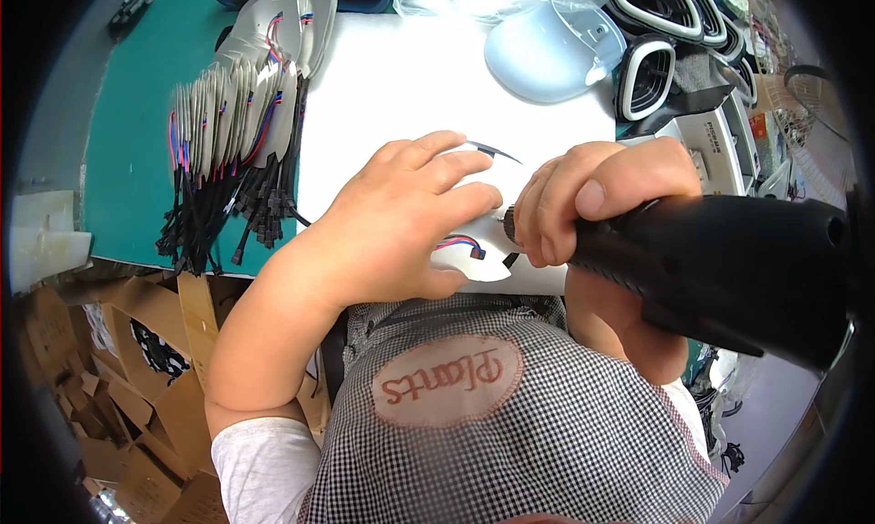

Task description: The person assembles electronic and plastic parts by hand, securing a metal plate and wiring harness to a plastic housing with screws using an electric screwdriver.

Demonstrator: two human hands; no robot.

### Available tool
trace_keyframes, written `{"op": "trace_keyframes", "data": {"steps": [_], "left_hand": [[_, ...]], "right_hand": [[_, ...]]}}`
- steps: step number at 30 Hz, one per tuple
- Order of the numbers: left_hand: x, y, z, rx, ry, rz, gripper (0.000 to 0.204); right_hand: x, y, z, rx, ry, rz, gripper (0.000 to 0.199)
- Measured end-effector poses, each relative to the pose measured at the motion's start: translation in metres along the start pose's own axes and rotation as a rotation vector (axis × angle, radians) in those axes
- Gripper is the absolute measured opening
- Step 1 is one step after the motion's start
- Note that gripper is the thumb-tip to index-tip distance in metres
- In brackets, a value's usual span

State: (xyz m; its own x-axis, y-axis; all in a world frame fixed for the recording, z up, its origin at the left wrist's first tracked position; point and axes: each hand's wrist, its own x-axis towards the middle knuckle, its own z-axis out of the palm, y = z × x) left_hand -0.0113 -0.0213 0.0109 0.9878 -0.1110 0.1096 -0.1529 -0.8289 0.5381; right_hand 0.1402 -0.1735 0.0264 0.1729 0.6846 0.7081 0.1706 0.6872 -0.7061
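Note:
In the middle of the white work surface, my left hand (415,205) spreads over a white plate-like part (488,267), its fingers above and its thumb at the near edge, holding the part down. Red and blue wires with a small dark connector (476,252) lie on that part. My right hand (606,196) is wrapped round a black power screwdriver (720,269), held nearly level. The tool's tip points left at the white part, close to my left fingertips; the exact contact point is hidden.
Several white wired plates (228,114) with black leads stand in a row at the left on a green mat (123,159). A pale blue shell (547,55) lies at the back right, near black-and-white frames (649,77) and a white box (706,141). Cardboard boxes (173,415) sit lower left.

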Motion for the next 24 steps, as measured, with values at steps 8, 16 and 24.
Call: {"op": "trace_keyframes", "data": {"steps": [8, 16, 24], "left_hand": [[0.003, 0.000, 0.004, -0.021, 0.023, 0.032, 0.059], [0.001, -0.007, 0.007, -0.051, 0.012, 0.032, 0.063], [0.000, 0.000, -0.002, -0.039, 0.074, 0.025, 0.059]], "right_hand": [[-0.004, 0.001, 0.003, 0.143, 0.029, 0.144, 0.091], [-0.008, 0.002, -0.006, 0.136, 0.072, 0.051, 0.091], [-0.001, 0.001, -0.018, 0.207, -0.017, -0.022, 0.097]]}}
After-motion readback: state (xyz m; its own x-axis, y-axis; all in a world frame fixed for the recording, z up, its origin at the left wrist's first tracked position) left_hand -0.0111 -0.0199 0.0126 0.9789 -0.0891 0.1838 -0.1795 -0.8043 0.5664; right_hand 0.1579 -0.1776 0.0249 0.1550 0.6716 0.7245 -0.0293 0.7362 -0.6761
